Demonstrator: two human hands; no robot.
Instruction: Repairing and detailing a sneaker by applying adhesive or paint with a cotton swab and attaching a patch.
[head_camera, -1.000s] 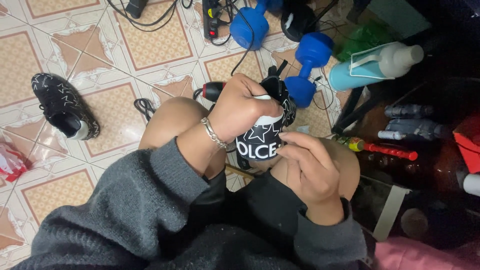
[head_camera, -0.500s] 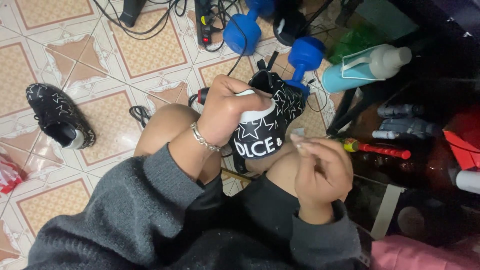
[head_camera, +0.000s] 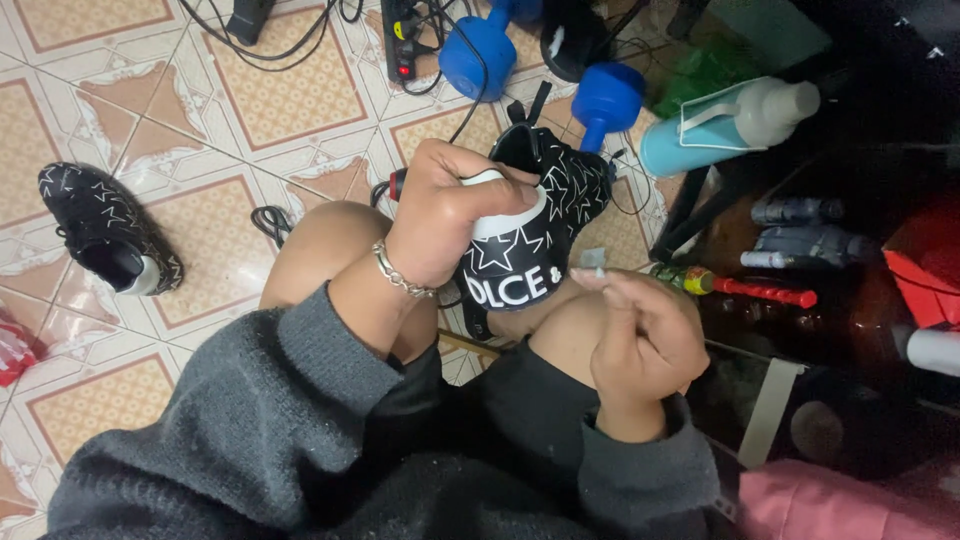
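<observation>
The left hand (head_camera: 445, 215) grips the black star-print sneaker (head_camera: 535, 225) over the knees, toe pointing far-right. Just right and nearer, the right hand (head_camera: 640, 335) pinches what seems a small grey scrap (head_camera: 592, 259).

Person's sitting with both bare knees drawn up, arms in a dark grey sweater coming in from about 7 o'clock. The left hand (head_camera: 445, 215) reaches forward over the left knee toward 1 o'clock, wrist bent down, a thin metal bracelet on it, fingers (head_camera: 500, 195) and thumb curled tight in a firm clamp. The right hand (head_camera: 645, 335) rests on the right knee at roughly 4 o'clock from the left one, back of the hand up, sleeve cuff right at the wrist. Its fingers are loosely curled, and the fingertips (head_camera: 590, 280) pinch together, pointing toward 10 o'clock. The 2 hands sit near each other, not touching.
</observation>
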